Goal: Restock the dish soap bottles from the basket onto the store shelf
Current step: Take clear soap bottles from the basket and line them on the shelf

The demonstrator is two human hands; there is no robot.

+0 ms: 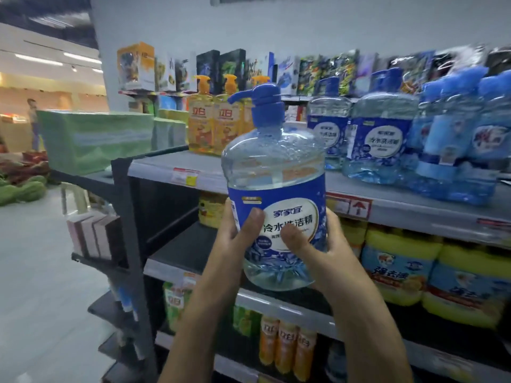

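Now: 1 bottle at shelf height, not yet set down

So, the blue pump bottle [276,172] is up in the air in front of the shelving. It is upright, pump head pointing left, and clear of every surface. Both hands are on it. The left hand [235,239] wraps the label from the left, thumb across the front. The right hand [329,244] cups the lower right side, thumb pressed on the label too. That's a firm 2-handed grasp, nothing loose.

Moving outward, just behind and to the right, at least 2 matching blue bottles [381,134] stand on the grey shelf [160,163], labels forward. Left of them is a row of yellow pump bottles [204,125]. The slot between those 2 groups sits straight behind the bottle in hand, so I cannot tell how much room is there. Further right are other blue bottles [456,134] with a different label, blurred.

Progress, as I judge it: those 2 look like placed stock, though the picture does not say whether they came from the basket. This bottle is mid-delivery, at the right height but not on the shelf. The basket is out of view, so the count left to go is anyone's guess. What remains for this bottle looks simple. It goes forward and down beside its twins, label out, then both hands let go.
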